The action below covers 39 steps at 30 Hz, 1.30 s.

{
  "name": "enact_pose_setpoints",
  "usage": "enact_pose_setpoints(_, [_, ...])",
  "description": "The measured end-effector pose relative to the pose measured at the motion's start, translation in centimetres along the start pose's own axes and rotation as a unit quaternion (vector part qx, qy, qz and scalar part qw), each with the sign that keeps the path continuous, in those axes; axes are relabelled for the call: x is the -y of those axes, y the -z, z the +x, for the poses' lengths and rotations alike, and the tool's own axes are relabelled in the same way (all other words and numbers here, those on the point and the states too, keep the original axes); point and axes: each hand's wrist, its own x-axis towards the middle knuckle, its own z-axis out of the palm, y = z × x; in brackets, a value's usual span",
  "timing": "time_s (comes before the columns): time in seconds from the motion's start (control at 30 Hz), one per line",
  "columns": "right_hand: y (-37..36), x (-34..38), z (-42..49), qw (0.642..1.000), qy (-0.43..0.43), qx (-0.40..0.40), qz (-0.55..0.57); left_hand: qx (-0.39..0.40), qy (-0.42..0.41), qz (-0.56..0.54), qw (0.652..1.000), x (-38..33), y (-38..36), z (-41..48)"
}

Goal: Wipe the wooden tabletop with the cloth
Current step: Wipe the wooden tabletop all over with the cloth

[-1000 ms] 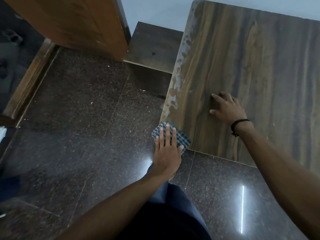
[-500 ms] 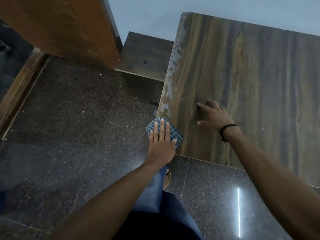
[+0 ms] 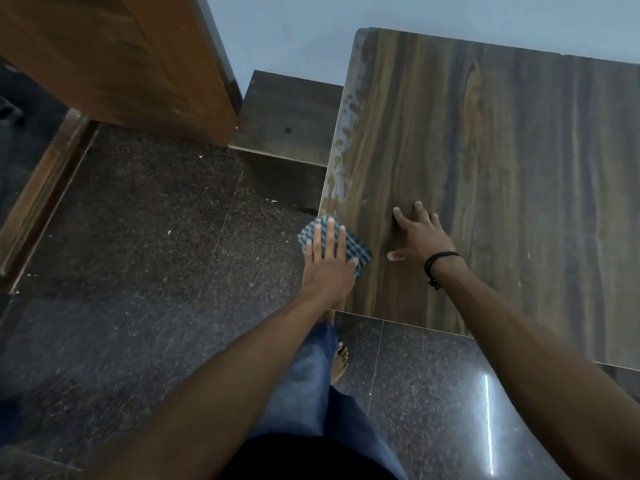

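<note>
Head view, looking down.

- Tabletop (image 3: 502, 168): dark wood grain, fills the upper right. Pale, patchy smears (image 3: 343, 143) run along its left edge, from the far corner down toward the cloth.
- Cloth (image 3: 358, 249): small, blue-and-white check. It lies across the tabletop's left edge, near the near-left corner. Its left part appears to reach past the edge, above the floor.
- Left grip (image 3: 329, 268): a bare hand laid flat on top of the cloth. 4 fingers are straight and close together, pointing away from the body, and the thumb is out to the right on the cloth's near corner. It is spread wide and pressing down, with nothing curled around the fabric.
- Right grip (image 3: 420, 239): a bare hand, palm down on bare wood just right of the cloth, not touching it. Fingers are splayed and the thumb points left. It is wide and holds nothing. A black band (image 3: 441, 263) circles the wrist.
- Floor (image 3: 138, 237): dark speckled polished stone, with a bright streak of reflected light at the lower right.
- Blue jeans (image 3: 308, 375) and 1 bare foot (image 3: 340, 362) show between the 2 forearms.
- Brown wooden door (image 3: 121, 64) at the upper left; pale wall (image 3: 311, 26) behind the tabletop.
</note>
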Motion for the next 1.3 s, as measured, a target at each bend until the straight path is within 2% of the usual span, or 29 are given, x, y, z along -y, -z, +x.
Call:
enact_pose_setpoints(0.1, [0.0,0.1,-0.3,1.000,-0.004,-0.003,-0.012,0.011,-0.013,-0.008,1.000,0.3,0.4,0.5])
enact_pose_setpoints(0.27, [-0.1,0.3,-0.5,1.000,-0.003,-0.006,-0.014,-0.027,-0.008,0.002,1.000,1.6,-3.4,-5.0])
enact_pose_setpoints(0.33, [0.1,0.6,-0.4,1.000,-0.005,-0.001,-0.016,-0.009,-0.001,-0.001,1.000,0.9,-2.0,-2.7])
enact_pose_setpoints(0.4, [0.4,0.9,-0.2,1.000,-0.008,0.004,-0.018,-0.029,-0.008,-0.009,1.000,-0.4,0.5,1.3])
enact_pose_setpoints(0.53, [0.2,0.4,-0.4,1.000,-0.010,0.001,-0.014,0.000,0.004,-0.025,1.000,-1.4,4.4,7.5])
enact_pose_setpoints(0.73, [0.0,0.4,-0.1,1.000,-0.003,0.005,-0.022,-0.031,-0.013,-0.015,0.999,0.3,-0.1,-0.3])
enact_pose_setpoints(0.9, [2.1,1.1,1.7,0.999,0.005,0.009,-0.030,-0.035,-0.012,-0.013,0.999,-0.9,3.2,5.9])
enact_pose_setpoints(1.0, [4.9,1.4,4.9,1.000,0.011,-0.009,-0.018,-0.004,-0.002,-0.015,1.000,-2.0,6.2,10.3])
enact_pose_setpoints(1.17, [6.1,1.0,6.6,1.000,-0.016,0.019,-0.011,-0.016,-0.021,-0.014,1.000,-0.6,3.9,6.9])
enact_pose_setpoints(1.3, [5.4,0.7,6.7,1.000,-0.014,0.012,0.004,0.015,-0.022,-0.003,1.000,-0.2,4.0,6.9])
